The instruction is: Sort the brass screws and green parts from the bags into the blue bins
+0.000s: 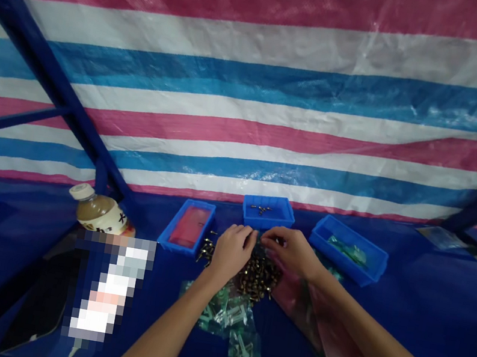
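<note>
My left hand (231, 252) and my right hand (292, 249) come close together over a pile of small brass-coloured metal parts (258, 280), perhaps screws. The fingers of both hands are curled in with the tips pinched; whatever is between them is too small or hidden to name. Just beyond the hands sits a blue tray (267, 225) with a few of the same metal parts in it. Clear packets (222, 313) of pale strips lie in front of the pile. Pink plastic bags (330, 325) lie partly under my right forearm.
A blue tray (160, 244) with a pink bag stands at left, another blue tray (375, 273) with green packets at right. A drink bottle (98, 210), a dark flat object (39, 303) and a blurred-out patch are farther left. Striped sheeting (277, 112) and blue frame bars (48, 55) stand behind.
</note>
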A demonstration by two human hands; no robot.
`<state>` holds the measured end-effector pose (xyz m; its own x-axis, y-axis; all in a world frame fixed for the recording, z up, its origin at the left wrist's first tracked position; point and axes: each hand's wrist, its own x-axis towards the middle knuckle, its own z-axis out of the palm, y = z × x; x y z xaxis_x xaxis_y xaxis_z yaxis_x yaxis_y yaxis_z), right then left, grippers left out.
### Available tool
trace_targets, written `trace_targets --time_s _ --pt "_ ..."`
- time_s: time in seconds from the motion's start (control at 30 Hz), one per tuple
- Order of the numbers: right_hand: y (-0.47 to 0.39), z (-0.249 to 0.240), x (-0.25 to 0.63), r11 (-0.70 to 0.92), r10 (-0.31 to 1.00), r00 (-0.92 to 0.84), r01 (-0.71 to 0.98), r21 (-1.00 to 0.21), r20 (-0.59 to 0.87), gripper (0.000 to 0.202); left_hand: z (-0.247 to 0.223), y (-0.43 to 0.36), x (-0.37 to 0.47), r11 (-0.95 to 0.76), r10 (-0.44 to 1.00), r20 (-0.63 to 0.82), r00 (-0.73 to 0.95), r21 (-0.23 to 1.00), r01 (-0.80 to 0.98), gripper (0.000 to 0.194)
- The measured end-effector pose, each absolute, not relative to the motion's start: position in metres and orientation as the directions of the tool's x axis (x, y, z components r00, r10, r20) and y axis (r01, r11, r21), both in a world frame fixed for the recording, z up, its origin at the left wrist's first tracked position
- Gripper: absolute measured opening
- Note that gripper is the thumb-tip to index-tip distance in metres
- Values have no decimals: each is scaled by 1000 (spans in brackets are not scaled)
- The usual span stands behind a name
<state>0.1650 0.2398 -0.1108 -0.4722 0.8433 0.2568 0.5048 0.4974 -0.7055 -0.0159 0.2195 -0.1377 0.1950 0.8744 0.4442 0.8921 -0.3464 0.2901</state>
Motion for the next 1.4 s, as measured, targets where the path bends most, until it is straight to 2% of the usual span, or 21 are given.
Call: trace_targets --time_s 0.1,0.2,0.3,0.5,0.83,0.97,1.1,1.27,1.4 --pt "242 -117 164 444 868 -420 422 -790 263 21 -136 219 -14 -394 866 453 209 363 845 36" --pt "239 -123 165 427 885 -372 406 -808 280 25 -134 218 -12 -436 867 443 227 455 777 38" --pt "232 -128 167 406 904 -317 429 -807 287 29 -134 217 -10 -487 863 415 288 532 693 30" --pt "221 -131 169 399 908 -315 453 -797 275 32 -136 216 -7 -511 856 402 326 553 658 18" --pt "219 -130 173 419 902 -322 496 -761 287 26 -137 215 -10 -542 826 447 342 466 700 18" --pt "235 -114 176 455 890 -282 543 -706 357 19 -137 217 -13 -516 817 459 348 314 797 22" --pt "266 -95 173 486 861 -223 626 -611 457 13 -139 218 -17 -367 853 451 262 161 916 24" --pt "273 -101 164 565 816 -338 635 -527 469 26 -140 220 -21 -315 874 410 260 72 946 22" --pt "258 -119 163 632 774 -541 688 -357 328 11 -139 220 -22 -322 871 411 270 60 945 22"
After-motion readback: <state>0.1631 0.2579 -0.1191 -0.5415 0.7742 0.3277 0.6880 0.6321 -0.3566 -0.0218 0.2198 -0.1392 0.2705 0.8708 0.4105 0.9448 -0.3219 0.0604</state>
